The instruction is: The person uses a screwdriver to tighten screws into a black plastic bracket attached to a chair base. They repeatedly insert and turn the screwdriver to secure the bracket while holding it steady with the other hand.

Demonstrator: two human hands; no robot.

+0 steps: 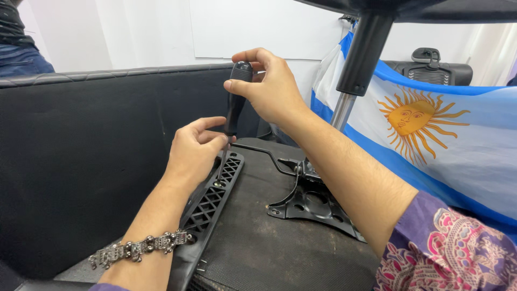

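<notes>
My right hand (272, 89) is shut on the black handle of a screwdriver (236, 102), held upright with its thin shaft pointing down. The tip meets a black plastic lattice bracket (211, 202) that lies along the edge of an upturned office chair seat (258, 237). My left hand (194, 148) rests on that bracket and pinches the screwdriver shaft near its lower end. A silver chain bracelet (140, 249) circles my left wrist.
A black metal chair mechanism plate (318, 205) with a lever is bolted to the seat underside, and a gas-lift column (355, 70) rises from it. A blue and white flag with a sun (431, 129) hangs at right. A dark padded panel (81, 161) stands at left.
</notes>
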